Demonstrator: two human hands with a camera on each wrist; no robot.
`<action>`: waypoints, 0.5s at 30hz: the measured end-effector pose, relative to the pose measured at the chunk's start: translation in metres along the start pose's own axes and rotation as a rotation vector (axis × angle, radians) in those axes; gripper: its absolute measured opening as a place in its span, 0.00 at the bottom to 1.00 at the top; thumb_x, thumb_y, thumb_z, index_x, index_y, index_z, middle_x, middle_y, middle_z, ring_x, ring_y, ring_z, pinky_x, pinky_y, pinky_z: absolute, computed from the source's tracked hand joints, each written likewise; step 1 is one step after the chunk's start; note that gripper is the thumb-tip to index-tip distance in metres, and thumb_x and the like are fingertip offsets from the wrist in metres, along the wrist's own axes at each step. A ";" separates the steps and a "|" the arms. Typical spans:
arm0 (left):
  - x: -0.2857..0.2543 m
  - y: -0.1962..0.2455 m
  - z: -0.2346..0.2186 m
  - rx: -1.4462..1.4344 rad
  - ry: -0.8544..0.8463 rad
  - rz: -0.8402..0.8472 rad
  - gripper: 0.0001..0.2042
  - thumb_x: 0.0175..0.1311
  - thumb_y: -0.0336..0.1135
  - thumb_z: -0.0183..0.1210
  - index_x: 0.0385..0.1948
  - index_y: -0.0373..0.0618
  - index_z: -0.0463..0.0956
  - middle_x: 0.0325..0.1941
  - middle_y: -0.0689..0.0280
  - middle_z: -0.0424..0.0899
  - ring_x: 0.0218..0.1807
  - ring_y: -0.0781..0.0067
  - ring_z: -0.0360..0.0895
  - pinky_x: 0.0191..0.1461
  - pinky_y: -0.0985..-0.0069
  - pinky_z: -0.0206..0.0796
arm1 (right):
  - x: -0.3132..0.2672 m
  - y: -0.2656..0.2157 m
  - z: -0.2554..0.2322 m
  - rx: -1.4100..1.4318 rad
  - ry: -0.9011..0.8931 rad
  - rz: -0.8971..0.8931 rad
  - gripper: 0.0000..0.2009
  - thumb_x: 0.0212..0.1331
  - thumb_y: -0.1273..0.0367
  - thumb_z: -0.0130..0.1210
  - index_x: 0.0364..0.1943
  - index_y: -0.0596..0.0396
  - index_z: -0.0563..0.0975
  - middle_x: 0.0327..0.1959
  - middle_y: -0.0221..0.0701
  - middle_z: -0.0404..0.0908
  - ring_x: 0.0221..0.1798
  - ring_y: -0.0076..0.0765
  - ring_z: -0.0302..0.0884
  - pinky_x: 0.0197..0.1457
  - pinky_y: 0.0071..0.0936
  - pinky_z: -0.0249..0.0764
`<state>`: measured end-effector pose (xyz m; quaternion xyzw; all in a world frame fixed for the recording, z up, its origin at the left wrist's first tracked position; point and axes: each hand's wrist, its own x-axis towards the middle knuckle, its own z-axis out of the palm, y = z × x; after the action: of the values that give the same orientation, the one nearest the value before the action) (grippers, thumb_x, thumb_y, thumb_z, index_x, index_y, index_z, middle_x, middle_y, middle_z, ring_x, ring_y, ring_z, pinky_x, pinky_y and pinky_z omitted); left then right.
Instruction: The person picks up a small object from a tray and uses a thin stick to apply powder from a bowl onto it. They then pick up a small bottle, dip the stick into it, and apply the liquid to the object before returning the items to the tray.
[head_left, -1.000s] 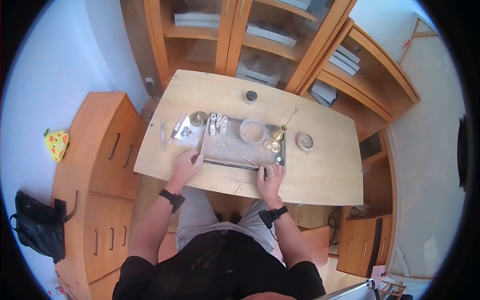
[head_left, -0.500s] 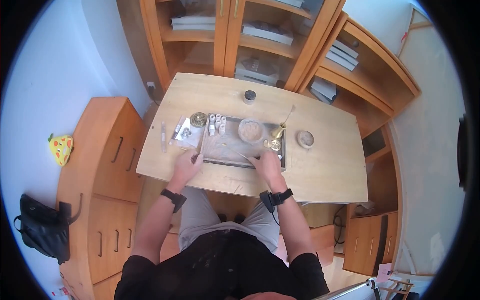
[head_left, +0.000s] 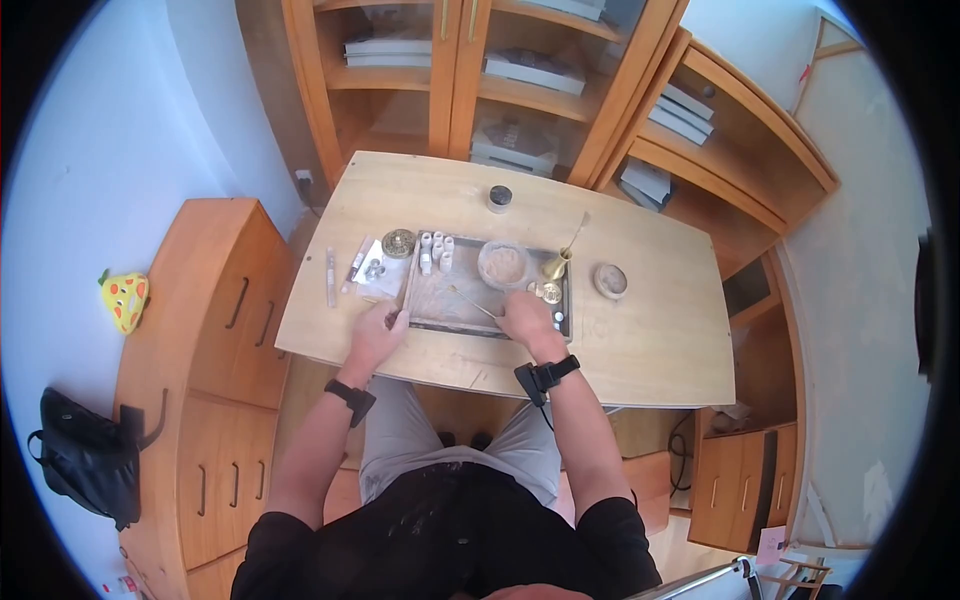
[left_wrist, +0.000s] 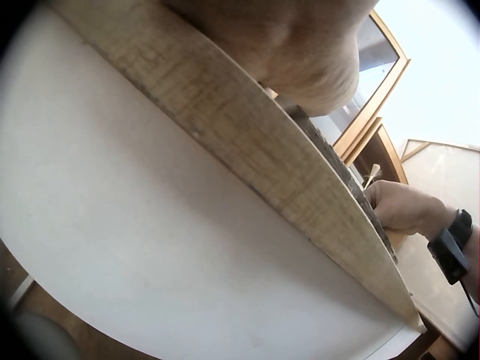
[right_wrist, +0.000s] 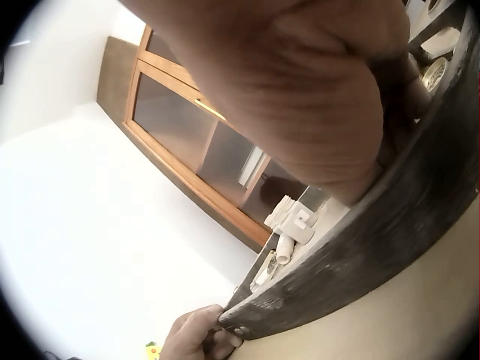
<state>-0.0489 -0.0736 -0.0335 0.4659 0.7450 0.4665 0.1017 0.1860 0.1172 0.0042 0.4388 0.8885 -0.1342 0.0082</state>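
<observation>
In the head view my right hand (head_left: 532, 322) is over the front right of a dark-rimmed tray (head_left: 455, 328). Its fingers pinch the near end of a thin stick (head_left: 476, 304), whose small gold tip points to the tray's middle left. My left hand (head_left: 380, 330) grips the tray's front left corner; its curled fingers also show at that corner in the right wrist view. A bowl of pale powder (head_left: 503, 264), several small white bottles (head_left: 436, 250), gold discs (head_left: 551, 292) and a brass vase (head_left: 556, 265) with a thin tool in it stand in the tray.
On the table (head_left: 660, 340), a round ornate tin (head_left: 398, 243), a white sheet (head_left: 386, 270) with small items and a clear tube (head_left: 331, 276) lie left. A dark-lidded jar (head_left: 500, 199) stands behind the tray, a small round pot (head_left: 610, 281) to its right.
My right hand has moved from the tray's front edge inward and slightly left, and now pinches the thin stick's near end. My left hand stays at the tray's corner.
</observation>
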 end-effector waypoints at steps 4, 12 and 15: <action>0.000 0.004 -0.003 0.006 -0.013 -0.015 0.12 0.65 0.37 0.66 0.29 0.37 0.79 0.23 0.56 0.83 0.25 0.64 0.81 0.33 0.67 0.73 | -0.008 -0.001 -0.018 0.045 -0.017 -0.099 0.08 0.54 0.66 0.63 0.33 0.53 0.88 0.34 0.44 0.88 0.41 0.54 0.87 0.49 0.45 0.81; 0.000 0.007 -0.003 -0.011 -0.012 -0.019 0.11 0.65 0.36 0.66 0.29 0.37 0.79 0.22 0.58 0.82 0.23 0.69 0.79 0.32 0.70 0.72 | -0.042 0.007 -0.025 0.220 0.249 -0.199 0.07 0.63 0.70 0.58 0.38 0.62 0.79 0.37 0.50 0.84 0.44 0.60 0.82 0.50 0.50 0.78; 0.000 0.005 -0.003 -0.010 -0.012 -0.019 0.11 0.65 0.36 0.66 0.30 0.37 0.79 0.21 0.60 0.82 0.24 0.71 0.78 0.32 0.71 0.72 | -0.052 0.018 -0.007 0.265 0.370 -0.178 0.09 0.65 0.70 0.58 0.44 0.62 0.76 0.39 0.51 0.83 0.44 0.61 0.81 0.49 0.51 0.77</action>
<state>-0.0472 -0.0746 -0.0277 0.4613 0.7464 0.4663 0.1129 0.2331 0.0892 0.0141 0.3733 0.8846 -0.1670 -0.2240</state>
